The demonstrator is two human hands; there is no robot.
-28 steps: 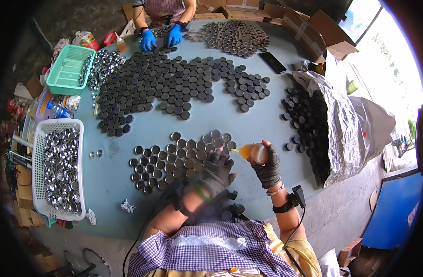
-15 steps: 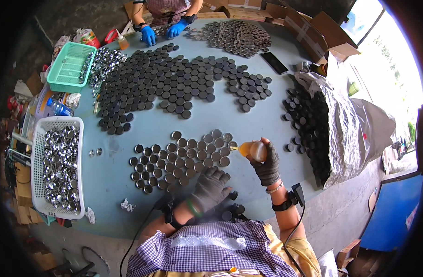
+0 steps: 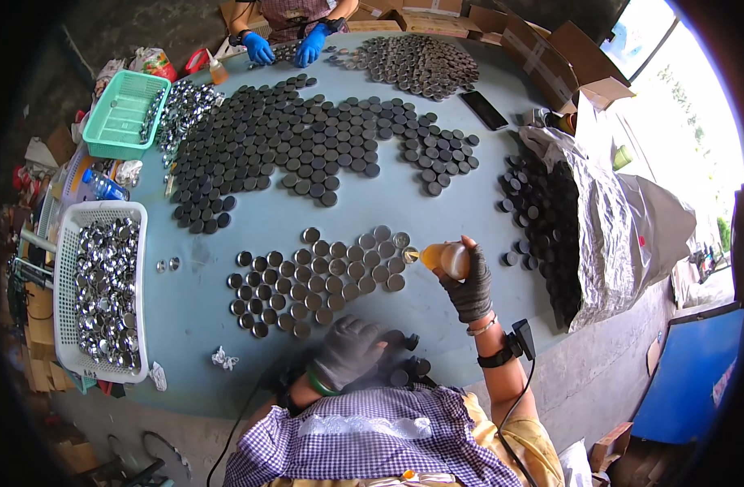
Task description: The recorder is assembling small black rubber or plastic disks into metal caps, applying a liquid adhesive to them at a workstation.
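Observation:
My right hand (image 3: 469, 294), in a grey fingerless glove, is closed round a translucent squeeze bottle (image 3: 447, 260) of amber liquid. The bottle lies tilted on its side, its nozzle pointing left at the rightmost of the shallow round metal caps (image 3: 334, 284). These caps sit with their hollow side up in a loose cluster before me. Below that cluster, near the table's front edge, is my gloved left hand (image 3: 349, 351). Motion smears its fingers, and I cannot make out anything in them. Several black discs (image 3: 399, 377) lie just right of it, close to my apron.
Black discs (image 3: 307, 146) cover the table's middle; more spill from a silvery sack (image 3: 611, 235) at right. A white basket (image 3: 142, 325) of shiny caps and a green basket (image 3: 116, 150) stand left. Across the table are a co-worker's blue-gloved hands (image 3: 311, 47). A phone (image 3: 484, 110) lies far right.
My left hand has drawn back from the lower edge of the metal caps toward my body. The bottle in my right hand stays at nearly the same place. The co-worker's hands have shifted slightly.

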